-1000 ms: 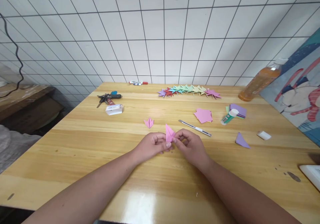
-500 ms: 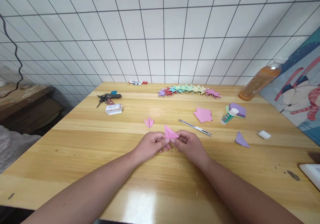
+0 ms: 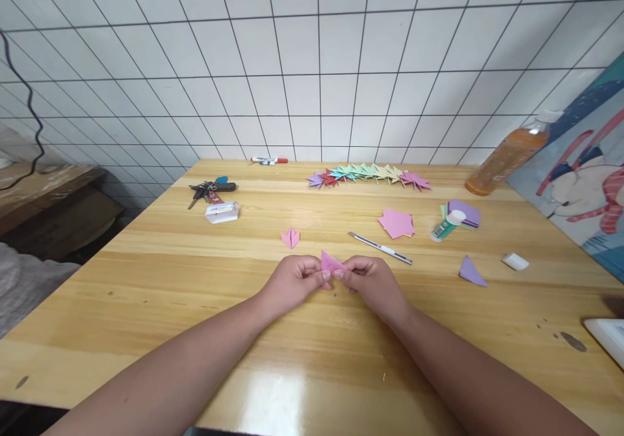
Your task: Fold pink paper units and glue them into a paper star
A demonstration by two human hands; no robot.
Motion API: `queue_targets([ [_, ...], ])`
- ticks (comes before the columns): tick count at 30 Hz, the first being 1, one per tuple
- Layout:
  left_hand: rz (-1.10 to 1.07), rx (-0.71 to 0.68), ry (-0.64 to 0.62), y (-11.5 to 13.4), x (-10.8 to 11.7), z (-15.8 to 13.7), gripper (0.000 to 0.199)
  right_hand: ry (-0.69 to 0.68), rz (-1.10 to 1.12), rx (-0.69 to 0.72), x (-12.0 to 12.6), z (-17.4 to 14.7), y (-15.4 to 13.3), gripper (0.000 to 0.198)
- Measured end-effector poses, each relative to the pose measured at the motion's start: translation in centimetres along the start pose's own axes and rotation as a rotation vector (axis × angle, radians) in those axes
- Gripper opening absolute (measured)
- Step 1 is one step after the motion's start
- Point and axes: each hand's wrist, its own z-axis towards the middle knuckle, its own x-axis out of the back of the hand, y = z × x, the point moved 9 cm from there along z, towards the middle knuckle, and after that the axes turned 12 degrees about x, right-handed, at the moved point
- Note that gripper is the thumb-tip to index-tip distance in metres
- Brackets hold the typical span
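Between my two hands is a small folded piece of pink paper [image 3: 331, 262], its pointed tip facing up and away from me. My left hand [image 3: 298, 281] pinches its left side between thumb and fingers. On the right edge, my right hand [image 3: 366, 281] is closed the same way, thumb on top. The lower part of the paper is partly hidden by the fingers. Just beyond my left hand lies a pink folded paper piece [image 3: 291, 238] with several points. A slim utility knife [image 3: 380, 247] rests beyond my right hand.
Pink paper sheets [image 3: 397, 223], a glue stick [image 3: 447, 225], a purple stack of paper [image 3: 464, 214], a purple folded triangle [image 3: 472, 271] and an eraser [image 3: 515, 262] lie right. Coloured paper stars [image 3: 365, 175], a marker [image 3: 270, 160], keys [image 3: 210, 190], a small box [image 3: 222, 212] and a bottle [image 3: 511, 153] sit farther back.
The pink paper's upper flap is lower and tilted differently between my fingers, and a pink part shows below the left thumb. Both hands stay in nearly the same place.
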Motion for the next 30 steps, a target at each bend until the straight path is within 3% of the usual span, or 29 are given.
queue_targets([
  [6, 0.029, 0.046, -0.019, -0.7, 0.2, 0.1, 0.027, -0.022, -0.012, -0.018, 0.2, 0.0, 0.1, 0.027],
  [11, -0.036, 0.086, -0.079, -1.1, 0.0, 0.4, 0.035, 0.043, -0.005, -0.052, 0.9, 0.0, 0.1, 0.028],
  [15, -0.138, 0.093, -0.051, -1.3, 0.6, 0.5, 0.043, 0.089, 0.005, -0.056, 1.5, 0.1, 0.2, 0.029],
  [21, -0.123, 0.096, -0.06, -0.9, 0.3, 0.4, 0.032, 0.066, -0.013, -0.06, 1.2, 0.0, 0.1, 0.029],
  [30, -0.009, 0.072, -0.05, -0.8, -0.3, 0.3, 0.027, -0.062, -0.119, 0.117, -0.4, 0.1, -1.0, 0.02],
])
